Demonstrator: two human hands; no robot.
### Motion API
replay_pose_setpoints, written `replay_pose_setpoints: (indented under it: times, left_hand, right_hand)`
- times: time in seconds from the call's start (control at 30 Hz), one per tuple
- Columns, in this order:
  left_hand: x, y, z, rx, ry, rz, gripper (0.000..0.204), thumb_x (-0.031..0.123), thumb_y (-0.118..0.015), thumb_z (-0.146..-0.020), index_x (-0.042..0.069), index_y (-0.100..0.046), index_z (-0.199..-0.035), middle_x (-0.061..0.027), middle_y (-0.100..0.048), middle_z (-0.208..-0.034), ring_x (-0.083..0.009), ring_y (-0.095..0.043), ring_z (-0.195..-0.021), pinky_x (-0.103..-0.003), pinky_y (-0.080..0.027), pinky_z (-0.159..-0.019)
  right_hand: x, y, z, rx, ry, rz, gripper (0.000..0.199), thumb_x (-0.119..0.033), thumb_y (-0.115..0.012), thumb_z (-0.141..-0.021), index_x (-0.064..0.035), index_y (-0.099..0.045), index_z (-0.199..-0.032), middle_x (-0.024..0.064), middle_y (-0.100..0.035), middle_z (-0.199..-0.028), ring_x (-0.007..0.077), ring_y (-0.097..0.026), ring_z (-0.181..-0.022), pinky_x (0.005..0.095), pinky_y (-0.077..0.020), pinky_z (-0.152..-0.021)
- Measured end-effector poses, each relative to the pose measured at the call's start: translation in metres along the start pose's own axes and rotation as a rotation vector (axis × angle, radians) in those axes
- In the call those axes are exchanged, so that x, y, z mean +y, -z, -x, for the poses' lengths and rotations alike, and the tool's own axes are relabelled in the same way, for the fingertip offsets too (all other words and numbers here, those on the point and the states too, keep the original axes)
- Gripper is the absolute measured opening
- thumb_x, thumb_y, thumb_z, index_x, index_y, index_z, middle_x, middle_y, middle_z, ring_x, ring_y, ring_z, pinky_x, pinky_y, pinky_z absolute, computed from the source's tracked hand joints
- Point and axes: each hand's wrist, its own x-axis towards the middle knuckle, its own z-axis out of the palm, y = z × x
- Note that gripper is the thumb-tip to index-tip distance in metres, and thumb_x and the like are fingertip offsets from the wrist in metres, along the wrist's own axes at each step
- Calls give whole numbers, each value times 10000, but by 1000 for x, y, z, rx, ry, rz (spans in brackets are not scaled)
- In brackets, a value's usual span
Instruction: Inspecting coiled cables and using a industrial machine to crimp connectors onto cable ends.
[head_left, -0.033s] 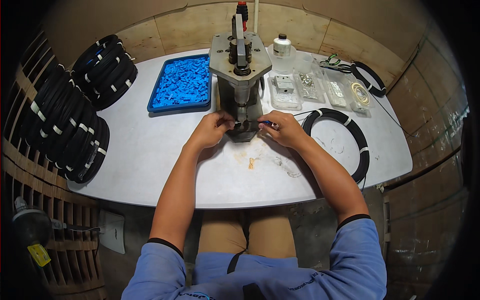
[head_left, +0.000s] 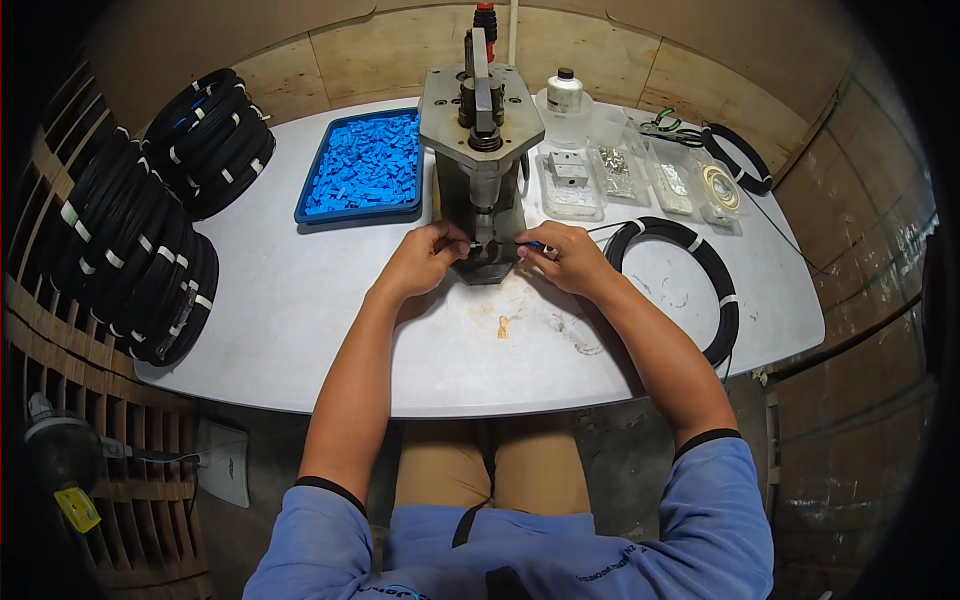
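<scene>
A metal bench press [head_left: 482,150] stands in front of me at the middle of the table. Both my hands rest at its base, one on each side of the lower tooling. My left hand [head_left: 425,262] is closed in a pinch beside the tooling, on something dark and small that I cannot make out. Between thumb and fingers of my right hand [head_left: 567,258] is a small blue piece [head_left: 537,244]. A thin black cable runs from near that hand to a black cable coil [head_left: 722,285] lying on the right. The fingertips partly hide what sits in the tooling.
Left of the press, a blue tray [head_left: 360,218] holds many small blue pieces. Stacked black coils [head_left: 130,255] stand at far left. Right of the press are clear boxes [head_left: 572,208] of small parts, a white bottle [head_left: 564,92], pliers [head_left: 680,132] and another black coil [head_left: 738,155].
</scene>
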Motion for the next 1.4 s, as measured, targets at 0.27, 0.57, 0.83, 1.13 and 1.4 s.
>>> replay_pose_setpoints:
  times: [0.27, 0.57, 0.83, 1.13, 1.4]
  left_hand:
    - [-3, 2, 2, 17, -35, -21, 127, 60, -625, -943, -16, -685, -1026, -108, -721, -891, -178, -683, -850, -318, -527, -810]
    - [12, -1, 9, 87, -68, -191, 149, 97, -659, -934, -14, -689, -1029, -96, -719, -902, -173, -673, -854, -317, -525, -797]
    - [12, -6, 14, 180, -128, -260, 180, 123, -706, -890, -1, -724, -1019, -138, -742, -940, -213, -687, -849, -335, -525, -798]
    - [9, -6, 14, 174, -109, -224, 180, 140, -694, -909, -2, -711, -1020, -128, -738, -918, -208, -681, -848, -336, -522, -807]
    - [14, -7, 14, 157, -110, -237, 158, 129, -682, -913, 0, -704, -1002, -158, -729, -894, -247, -691, -818, -358, -536, -789]
  right_hand:
    - [-6, -5, -7, 33, 90, 96, 142, -178, -760, -853, -90, -716, -955, 112, -681, -854, 310, -681, -781, 377, -546, -699]
    - [-7, -6, -10, 31, 88, 77, 131, -158, -759, -837, -73, -708, -923, 113, -672, -849, 319, -670, -768, 383, -538, -687]
    - [-5, -9, -9, 37, 96, 89, 113, -149, -730, -856, -66, -705, -929, 118, -652, -856, 329, -654, -747, 392, -531, -677]
    - [-10, -9, -10, 13, 65, 47, 118, -156, -718, -866, -56, -702, -927, 124, -653, -852, 334, -651, -745, 393, -530, -676]
    - [-7, -6, -11, 21, 92, 69, 134, -161, -725, -857, -50, -705, -929, 137, -666, -848, 336, -655, -732, 388, -533, -675]
